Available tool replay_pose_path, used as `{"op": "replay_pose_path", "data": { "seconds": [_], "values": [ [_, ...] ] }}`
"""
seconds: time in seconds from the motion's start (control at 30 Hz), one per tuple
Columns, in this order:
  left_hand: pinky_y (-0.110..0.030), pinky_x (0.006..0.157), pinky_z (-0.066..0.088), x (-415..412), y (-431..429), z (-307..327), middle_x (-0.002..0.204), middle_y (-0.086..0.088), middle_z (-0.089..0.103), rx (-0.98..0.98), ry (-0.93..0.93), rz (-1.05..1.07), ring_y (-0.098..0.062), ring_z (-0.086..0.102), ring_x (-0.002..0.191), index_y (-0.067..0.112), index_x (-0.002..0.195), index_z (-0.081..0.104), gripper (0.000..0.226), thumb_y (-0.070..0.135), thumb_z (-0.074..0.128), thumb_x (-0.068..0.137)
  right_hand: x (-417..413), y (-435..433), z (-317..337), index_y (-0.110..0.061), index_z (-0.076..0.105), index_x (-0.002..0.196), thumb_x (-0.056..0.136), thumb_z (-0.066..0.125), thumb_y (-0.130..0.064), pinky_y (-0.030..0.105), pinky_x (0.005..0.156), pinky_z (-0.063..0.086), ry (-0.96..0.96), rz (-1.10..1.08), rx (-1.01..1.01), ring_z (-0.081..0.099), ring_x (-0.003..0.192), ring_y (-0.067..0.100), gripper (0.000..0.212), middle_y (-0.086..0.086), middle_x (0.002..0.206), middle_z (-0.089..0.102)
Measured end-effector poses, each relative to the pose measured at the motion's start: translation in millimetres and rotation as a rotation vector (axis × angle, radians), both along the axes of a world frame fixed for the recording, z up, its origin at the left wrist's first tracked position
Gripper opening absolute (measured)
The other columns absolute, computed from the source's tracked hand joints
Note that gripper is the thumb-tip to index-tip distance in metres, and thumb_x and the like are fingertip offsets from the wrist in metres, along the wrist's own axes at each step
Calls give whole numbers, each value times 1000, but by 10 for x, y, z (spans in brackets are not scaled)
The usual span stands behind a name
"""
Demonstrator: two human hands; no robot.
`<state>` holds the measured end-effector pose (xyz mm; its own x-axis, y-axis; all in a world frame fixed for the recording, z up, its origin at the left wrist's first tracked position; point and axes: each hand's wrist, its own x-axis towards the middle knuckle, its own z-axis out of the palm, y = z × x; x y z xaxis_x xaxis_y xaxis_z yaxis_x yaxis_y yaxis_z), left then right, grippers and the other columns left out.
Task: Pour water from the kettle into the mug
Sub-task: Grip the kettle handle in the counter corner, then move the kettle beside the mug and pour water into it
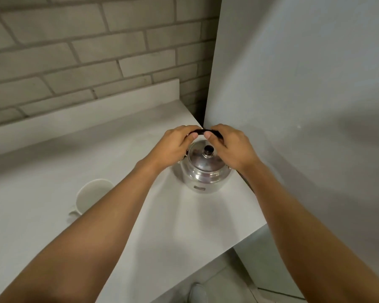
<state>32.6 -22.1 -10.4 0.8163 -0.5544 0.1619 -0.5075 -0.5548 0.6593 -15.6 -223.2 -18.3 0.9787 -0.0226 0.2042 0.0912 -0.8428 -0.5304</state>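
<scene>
We see the kettle [202, 171] standing on the white surface [166, 226] at frame centre, both hands' grip clamped on its black handle [198, 130]: left hand [174, 147], right hand [230, 147]. The mug [90, 195] sits lower left, apart.

left hand [173, 145]: bare, no rings or glove | right hand [230, 147]: bare | forearms: no sleeves, no watch or bands in view

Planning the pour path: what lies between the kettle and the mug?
Only the left forearm crosses above bare counter between kettle and mug, in the head view.
</scene>
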Motion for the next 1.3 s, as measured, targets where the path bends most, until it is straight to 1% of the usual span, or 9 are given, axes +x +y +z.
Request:
{"op": "replay_pose_path", "data": {
  "seconds": [0.1,0.23,0.4,0.5,0.6,0.8,0.9,1.03,1.3],
  "values": [
    [-8,77,36,-29,9,-16,87,23,56,-24,-21,33,-2,55,82,17,132,68,29,23,48,112,49,-46,34,-26,68,114,102,52,-53,26,71,45,24,69,63,60,77,3,34,-19,85,62],
    [-4,75,35,-61,39,25,86,23,56,-33,-18,41,3,56,82,17,129,69,27,22,48,112,28,-49,59,-33,70,119,99,62,-46,23,80,51,40,110,230,66,87,-2,25,-22,93,71],
    [-16,94,47,-200,185,164,120,4,75,-139,-54,74,-9,66,108,21,134,68,29,27,52,110,-122,127,227,-33,72,123,98,66,-42,22,91,55,-114,122,327,70,104,1,28,-24,109,75],
    [-12,97,49,-385,300,195,132,3,71,-235,-50,183,-5,64,114,20,139,64,35,32,57,107,-245,281,372,-29,75,121,99,66,-37,22,87,56,-198,161,290,69,101,-3,25,-32,104,72],
    [-11,100,48,-713,497,151,141,4,58,-338,-105,313,-5,57,125,25,145,55,44,39,63,104,-359,430,504,-24,77,121,99,67,-35,27,86,57,-224,161,282,70,100,3,26,-17,108,77],
    [-30,118,37,-1409,906,-162,155,-1,51,-77,-388,209,-23,45,144,20,147,58,58,49,68,98,-609,705,704,-26,78,121,98,69,-36,28,88,58,-273,197,275,72,100,4,26,-16,107,76],
    [-46,122,35,-1668,909,-287,164,-3,43,-26,-335,218,-29,34,153,20,153,50,68,57,60,98,-733,854,762,-28,78,121,97,69,-40,24,90,56,-271,223,265,72,103,1,27,-20,108,76],
    [-30,128,18,-1888,966,-389,171,5,28,-72,-229,272,-22,22,159,30,162,34,70,57,57,101,-904,988,781,-31,79,119,96,71,-40,18,92,54,-228,246,261,69,107,-7,26,-24,108,74],
    [-37,128,26,-2079,1090,-409,168,-3,37,-176,-170,222,-23,31,157,21,158,43,65,41,65,101,-1119,1167,776,-32,80,116,96,72,-36,7,90,48,-188,257,226,66,107,-15,22,-37,103,68]
  ]
}}
